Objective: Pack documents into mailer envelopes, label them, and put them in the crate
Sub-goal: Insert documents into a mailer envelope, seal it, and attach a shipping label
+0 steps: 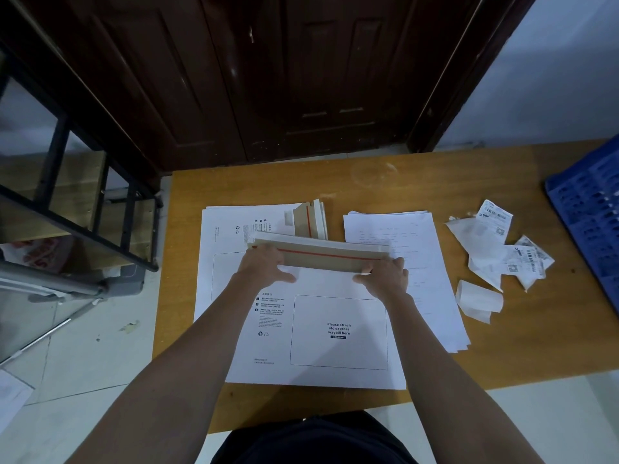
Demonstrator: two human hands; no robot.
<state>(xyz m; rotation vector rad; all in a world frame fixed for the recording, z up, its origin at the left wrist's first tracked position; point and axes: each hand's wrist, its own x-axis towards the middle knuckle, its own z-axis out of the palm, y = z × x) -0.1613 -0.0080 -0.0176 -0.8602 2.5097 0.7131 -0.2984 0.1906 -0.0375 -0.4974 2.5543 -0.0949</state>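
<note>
Now mailer envelope (318,329) flat, flap (321,257) far, lying left-right.

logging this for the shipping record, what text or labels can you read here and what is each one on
"Please attach sto express waybill here": printed box on the front mailer envelope.
Numbered instructions on that envelope: too small to read.
Waybill labels beside the crate: barcodes, text blurred.
Document stack: print unreadable.

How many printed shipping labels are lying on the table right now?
2 shipping labels: one near the blue crate, one nearer the person among crumpled backing paper. More may be hidden.
</note>
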